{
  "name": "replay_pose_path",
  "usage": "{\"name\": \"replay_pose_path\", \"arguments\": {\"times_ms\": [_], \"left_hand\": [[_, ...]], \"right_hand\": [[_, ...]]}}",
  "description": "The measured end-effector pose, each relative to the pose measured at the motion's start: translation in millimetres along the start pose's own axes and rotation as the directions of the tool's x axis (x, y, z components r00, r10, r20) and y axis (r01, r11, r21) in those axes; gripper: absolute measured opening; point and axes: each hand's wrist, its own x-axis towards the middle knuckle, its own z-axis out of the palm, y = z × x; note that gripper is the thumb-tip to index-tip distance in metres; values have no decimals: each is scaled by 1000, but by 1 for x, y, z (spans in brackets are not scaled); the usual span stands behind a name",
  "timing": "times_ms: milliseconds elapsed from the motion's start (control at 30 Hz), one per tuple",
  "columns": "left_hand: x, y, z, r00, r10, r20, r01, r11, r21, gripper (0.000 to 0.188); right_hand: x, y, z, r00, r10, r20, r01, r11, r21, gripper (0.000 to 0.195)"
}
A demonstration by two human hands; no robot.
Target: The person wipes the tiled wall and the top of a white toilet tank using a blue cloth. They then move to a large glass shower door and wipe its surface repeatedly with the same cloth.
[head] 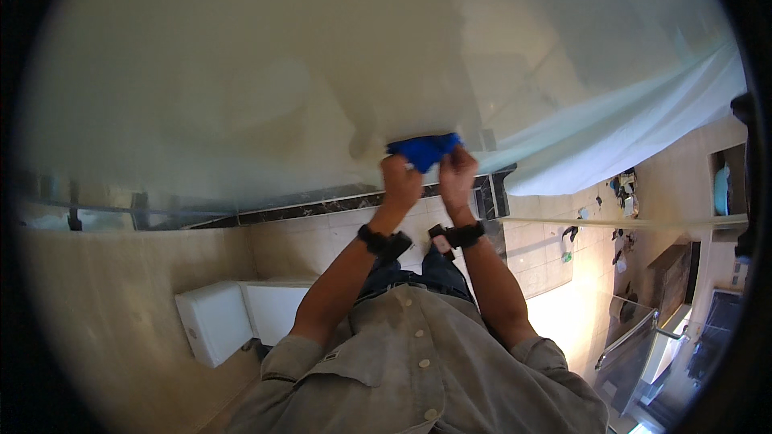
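Between my two hands a blue cloth is stretched, gathered to a point at its lower middle. My left hand grips its left part with fingers closed. On the right side, my right hand pinches the cloth's other end. Both wrists bear black straps. Directly beyond the cloth stands a large, smooth, glossy pale panel with faint reflections; whether the cloth touches it I cannot tell.
Pale translucent sheeting hangs at the right. Dark marble edging runs below the panel. A white box-shaped fixture stands at lower left. Scattered litter lies on the tiled floor at right, near a glass door with a metal handle.
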Motion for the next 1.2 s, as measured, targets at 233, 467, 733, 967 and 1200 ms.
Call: {"name": "replay_pose_path", "arguments": {"times_ms": [233,467,733,967,1200], "left_hand": [[-46,-125,-113,898,-314,-308,323,946,-22,24],[-52,-179,-102,773,-598,-213,629,767,126,35],[-45,-166,45,866,-474,159,442,874,201,33],[-13,-58,195,820,-268,506,257,962,94,32],[-14,-55,186,782,-399,478,408,908,91,34]], "right_hand": [[-62,46,127,956,-65,287,102,988,-119,12],[-70,105,139,921,266,285,-220,958,-182,13],[-29,140,28,925,355,-135,-378,896,-234,13],[47,132,-106,838,156,-523,-293,937,-190,9],[44,144,-89,822,170,-543,-344,909,-235,11]]}}
